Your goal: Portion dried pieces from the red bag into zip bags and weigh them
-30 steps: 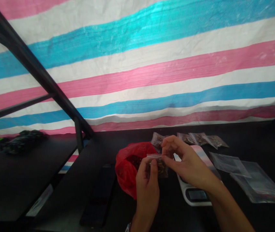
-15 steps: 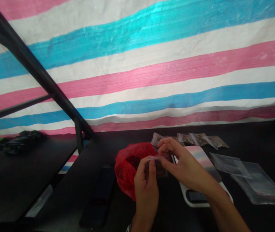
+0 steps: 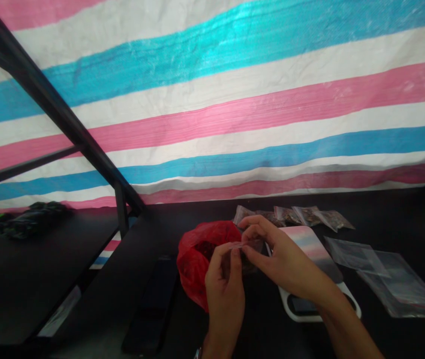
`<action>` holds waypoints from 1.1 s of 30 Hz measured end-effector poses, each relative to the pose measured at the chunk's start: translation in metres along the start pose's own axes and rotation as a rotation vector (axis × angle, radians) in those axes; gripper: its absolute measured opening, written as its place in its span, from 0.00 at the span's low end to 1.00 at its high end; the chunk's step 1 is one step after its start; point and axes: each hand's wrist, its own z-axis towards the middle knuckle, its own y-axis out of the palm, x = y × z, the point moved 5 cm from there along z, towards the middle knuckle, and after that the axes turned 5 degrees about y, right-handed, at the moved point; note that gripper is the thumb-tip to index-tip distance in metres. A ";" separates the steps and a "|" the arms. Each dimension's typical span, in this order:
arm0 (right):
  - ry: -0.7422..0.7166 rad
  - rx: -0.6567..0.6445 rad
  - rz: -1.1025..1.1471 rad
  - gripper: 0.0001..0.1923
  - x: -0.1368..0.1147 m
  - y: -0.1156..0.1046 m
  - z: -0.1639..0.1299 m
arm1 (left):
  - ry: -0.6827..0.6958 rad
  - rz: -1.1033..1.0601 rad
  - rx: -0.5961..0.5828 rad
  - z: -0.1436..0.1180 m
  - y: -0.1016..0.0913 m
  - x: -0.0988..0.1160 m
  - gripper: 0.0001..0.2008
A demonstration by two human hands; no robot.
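Head view: left hand (image 3: 224, 284) and right hand (image 3: 283, 259) both pinching top edge of small clear pouch (image 3: 246, 252), held above dark surface (image 3: 384, 224) beside red bag (image 3: 201, 254). Likely light, limp, slippery; best gripped along seal strip. Brownish contents inside.

Just the one camera here, strapped on my head, so there's no second view to overlap with. It's aimed forward and only a bit down, so the striped tarp (image 3: 235, 99) fills most of the shot and my black table (image 3: 384, 339) only gets the bottom third. My hands end up low in the middle, pretty close to the lens. A black metal frame (image 3: 48, 99) cuts across the left side.
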 end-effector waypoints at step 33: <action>0.344 0.845 -0.602 0.08 0.069 -0.172 -0.037 | 0.240 0.296 -0.071 -0.005 -0.023 0.010 0.19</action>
